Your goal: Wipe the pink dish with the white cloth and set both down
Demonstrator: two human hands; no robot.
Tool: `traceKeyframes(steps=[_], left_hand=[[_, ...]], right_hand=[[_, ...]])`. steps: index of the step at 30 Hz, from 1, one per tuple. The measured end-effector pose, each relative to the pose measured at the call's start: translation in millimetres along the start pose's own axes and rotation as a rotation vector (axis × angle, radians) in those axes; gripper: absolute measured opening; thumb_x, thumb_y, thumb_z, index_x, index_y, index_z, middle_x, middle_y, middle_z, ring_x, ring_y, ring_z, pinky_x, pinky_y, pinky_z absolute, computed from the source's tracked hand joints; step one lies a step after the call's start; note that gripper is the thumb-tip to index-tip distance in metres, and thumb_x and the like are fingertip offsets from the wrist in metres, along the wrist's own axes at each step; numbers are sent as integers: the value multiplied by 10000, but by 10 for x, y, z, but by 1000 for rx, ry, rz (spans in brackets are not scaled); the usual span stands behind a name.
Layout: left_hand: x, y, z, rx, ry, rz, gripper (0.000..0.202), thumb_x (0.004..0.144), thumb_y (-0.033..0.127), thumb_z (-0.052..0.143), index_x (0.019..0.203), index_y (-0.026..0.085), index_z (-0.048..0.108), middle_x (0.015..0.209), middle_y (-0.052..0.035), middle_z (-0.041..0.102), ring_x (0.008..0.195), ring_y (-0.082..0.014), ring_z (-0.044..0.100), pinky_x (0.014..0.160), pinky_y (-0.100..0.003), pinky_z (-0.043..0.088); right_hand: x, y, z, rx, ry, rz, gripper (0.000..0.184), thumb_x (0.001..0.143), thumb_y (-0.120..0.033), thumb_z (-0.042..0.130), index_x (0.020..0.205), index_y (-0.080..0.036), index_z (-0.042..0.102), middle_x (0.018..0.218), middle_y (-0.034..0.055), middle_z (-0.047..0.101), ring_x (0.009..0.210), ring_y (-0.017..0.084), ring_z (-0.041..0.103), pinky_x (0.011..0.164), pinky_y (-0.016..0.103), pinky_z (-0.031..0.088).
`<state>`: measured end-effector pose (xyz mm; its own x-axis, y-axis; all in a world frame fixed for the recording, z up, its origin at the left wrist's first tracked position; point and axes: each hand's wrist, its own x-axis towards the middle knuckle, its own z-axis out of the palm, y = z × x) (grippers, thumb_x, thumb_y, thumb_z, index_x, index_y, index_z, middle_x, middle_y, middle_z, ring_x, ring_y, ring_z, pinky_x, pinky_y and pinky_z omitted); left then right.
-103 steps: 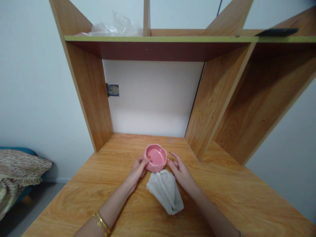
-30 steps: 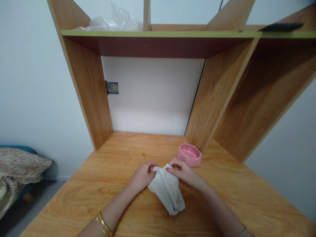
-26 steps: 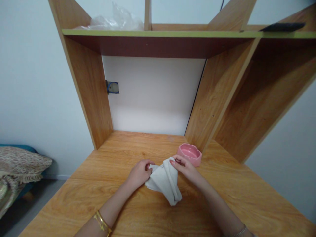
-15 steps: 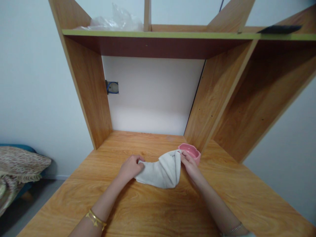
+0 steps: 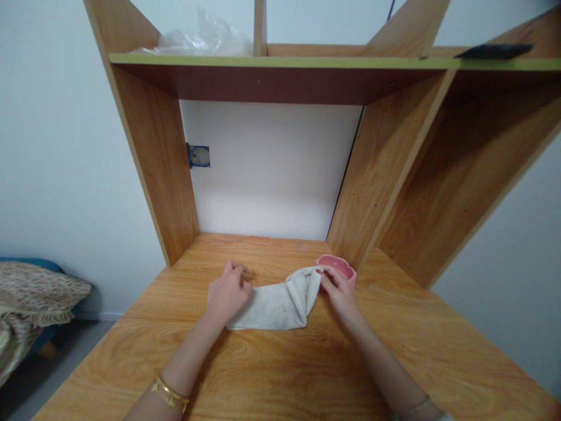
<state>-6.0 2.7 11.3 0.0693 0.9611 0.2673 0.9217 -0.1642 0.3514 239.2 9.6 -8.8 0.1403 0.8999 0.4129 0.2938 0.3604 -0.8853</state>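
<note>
A pale grey cloth (image 5: 274, 303) lies spread sideways on the wooden desk (image 5: 280, 362). My left hand (image 5: 227, 292) pinches its left end, fingers closed on the fabric. At the cloth's right end my right hand (image 5: 339, 290) grips a raised fold, fingers closed on it. A small pink ceramic dish (image 5: 339, 267) sits just behind my right hand, partly hidden by the fingers and the cloth, close to the foot of the desk's upright wooden panel.
A wooden hutch rises from the back of the desk, with side panels (image 5: 166, 175) and a green-edged shelf (image 5: 280, 59). Crumpled clear plastic (image 5: 205, 40) and a dark flat object (image 5: 493, 51) lie on the shelf. A patterned blanket (image 5: 30, 292) shows at lower left.
The pink dish went from the desk's middle to the right, by the panel. Both hands then took the folded cloth and drew it apart sideways, the left hand moving left.
</note>
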Motion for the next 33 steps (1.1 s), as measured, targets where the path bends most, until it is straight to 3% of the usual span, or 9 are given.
traceKeyframes(steps=[4,9,15,20,25,28,33], left_hand=[[-98,169,83,-242,-136,316,240,739,158,415,896,213,588,895,-20,583,832,-159,552,729,-231,398],[-236,311,185,-379,-240,485,412,710,145,456,1104,246,518,1089,-11,558,964,-184,533,829,-256,390],[-336,409,161,-406,-316,586,636,704,140,470,1298,292,302,1351,22,346,1158,-189,413,928,-287,345],[-397,477,163,-336,-371,681,649,719,184,462,1320,308,249,1385,38,265,1193,-189,378,935,-319,344],[-436,531,178,-219,-415,763,708,677,156,429,1326,327,204,1387,73,238,1167,-169,415,871,-320,408],[-446,542,180,-205,-416,774,706,679,164,419,1328,331,195,1379,76,255,1139,-163,448,867,-320,415],[-379,460,113,-230,-363,769,680,671,149,417,1313,300,251,1360,63,317,1158,-147,423,892,-285,395]], right_hand=[[-5,32,45,77,-33,78,248,680,-458,494,746,-222,534,549,-26,519,525,147,491,503,254,396],[-18,61,76,74,-75,182,215,688,-418,447,773,-228,499,458,-57,474,421,137,467,419,249,398],[-42,34,62,12,-101,287,145,684,-364,425,691,-229,477,430,-56,488,385,141,498,381,251,416],[-26,-22,-2,-139,-70,250,279,723,-482,431,735,-213,506,495,-33,537,423,147,517,400,254,415],[22,-60,-79,-319,-29,123,355,681,-519,506,812,-192,552,762,44,643,733,200,599,674,308,444],[44,-36,-143,-353,-39,137,343,668,-477,530,865,-197,544,787,44,634,719,193,594,652,301,439],[72,52,-266,-297,-160,199,313,557,-310,580,828,-201,468,618,-28,552,567,158,552,515,265,409]])
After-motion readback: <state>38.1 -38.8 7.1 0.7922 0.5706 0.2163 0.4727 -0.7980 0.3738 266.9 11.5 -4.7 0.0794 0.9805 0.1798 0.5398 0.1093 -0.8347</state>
